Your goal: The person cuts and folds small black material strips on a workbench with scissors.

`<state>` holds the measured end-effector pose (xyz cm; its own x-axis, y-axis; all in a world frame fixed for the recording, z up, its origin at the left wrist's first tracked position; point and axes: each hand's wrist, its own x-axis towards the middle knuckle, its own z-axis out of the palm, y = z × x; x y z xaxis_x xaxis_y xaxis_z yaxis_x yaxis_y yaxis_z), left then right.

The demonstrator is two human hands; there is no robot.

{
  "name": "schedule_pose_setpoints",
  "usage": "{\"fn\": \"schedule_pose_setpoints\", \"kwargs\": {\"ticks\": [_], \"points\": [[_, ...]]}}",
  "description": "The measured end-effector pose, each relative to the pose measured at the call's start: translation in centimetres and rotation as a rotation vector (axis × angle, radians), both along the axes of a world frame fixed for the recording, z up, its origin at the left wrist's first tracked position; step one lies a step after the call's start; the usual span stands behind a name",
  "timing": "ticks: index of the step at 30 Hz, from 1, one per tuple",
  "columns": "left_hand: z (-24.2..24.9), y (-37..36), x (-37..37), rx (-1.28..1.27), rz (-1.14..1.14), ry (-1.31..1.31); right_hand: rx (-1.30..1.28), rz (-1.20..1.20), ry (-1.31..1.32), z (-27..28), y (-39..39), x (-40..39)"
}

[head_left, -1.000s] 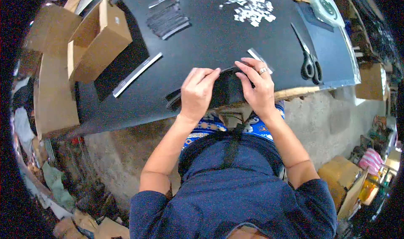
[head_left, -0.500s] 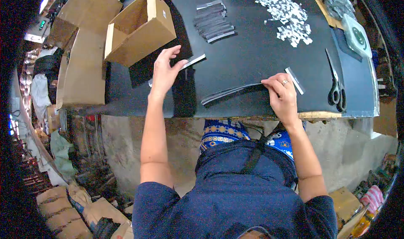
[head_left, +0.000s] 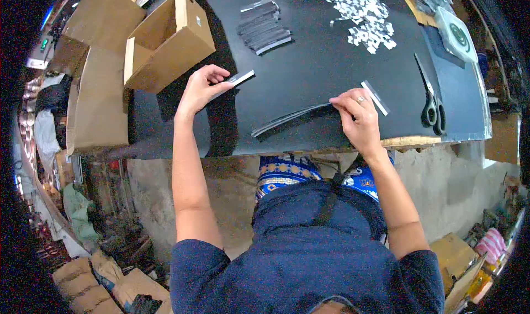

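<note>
My left hand (head_left: 200,88) is at a narrow dark strip with a white edge (head_left: 243,77) lying on the dark table. Its thumb rests along the strip and its curled fingers stay apart from the thumb. My right hand (head_left: 358,114) pinches one end of a small bundle of thin dark strips (head_left: 287,118). The bundle's other end slants down to the left, close to the tabletop. Just beyond the right knuckles lies another white-edged strip (head_left: 376,98), partly hidden by that hand.
A row of dark strips (head_left: 265,27) lies at the far middle, with a heap of small white pieces (head_left: 359,16) to its right. An open cardboard box (head_left: 176,54) stands at left. Black-handled scissors (head_left: 430,107) and a clear-lidded container (head_left: 457,36) sit at right.
My left fingers have come down and closer to the thumb at the strip. My right hand keeps its pinch on the bundle. The whole view has shifted slightly.
</note>
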<state>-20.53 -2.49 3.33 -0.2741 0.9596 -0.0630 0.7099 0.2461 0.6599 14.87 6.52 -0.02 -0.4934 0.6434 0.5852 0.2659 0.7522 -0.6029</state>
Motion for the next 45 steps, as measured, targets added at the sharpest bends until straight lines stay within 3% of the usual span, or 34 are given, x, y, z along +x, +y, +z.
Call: {"fn": "schedule_pose_setpoints", "kwargs": {"ticks": [2,4,7,10,12,16,22,30,33,37,45], "points": [[-0.1,0.2,-0.1,0.016,-0.030,0.130,-0.009,0.022,-0.015,0.0,0.1,0.1],[0.2,0.4,0.4,-0.044,0.031,0.086,-0.015,0.011,-0.004,-0.1,0.1,0.1],[1.1,0.1,1.9,0.181,0.070,0.185,-0.036,0.020,-0.001,-0.2,0.1,0.2],[2.4,-0.1,6.4,0.232,0.034,0.061,-0.030,0.013,0.006,-0.3,0.0,0.2],[2.5,-0.5,10.4,0.314,-0.146,0.152,-0.033,0.002,0.005,-0.3,0.0,0.1],[1.0,-1.5,16.0,0.347,-0.173,0.112,-0.056,0.007,-0.003,-0.2,-0.1,0.1],[-1.2,-3.3,14.7,0.511,-0.068,0.310,-0.026,-0.023,0.001,-0.3,-0.1,0.2],[-2.6,-4.9,12.8,0.481,-0.031,0.246,-0.040,-0.043,0.001,-0.1,0.0,0.3],[-1.5,-3.9,14.0,0.571,0.007,0.271,-0.035,-0.053,0.002,-0.1,-0.1,0.1],[-0.8,-1.9,17.5,0.652,-0.110,0.214,-0.043,-0.070,-0.010,0.1,-0.1,0.1],[-3.6,0.9,19.9,0.664,-0.098,0.129,-0.051,-0.038,0.015,-0.6,0.2,0.3]]}}
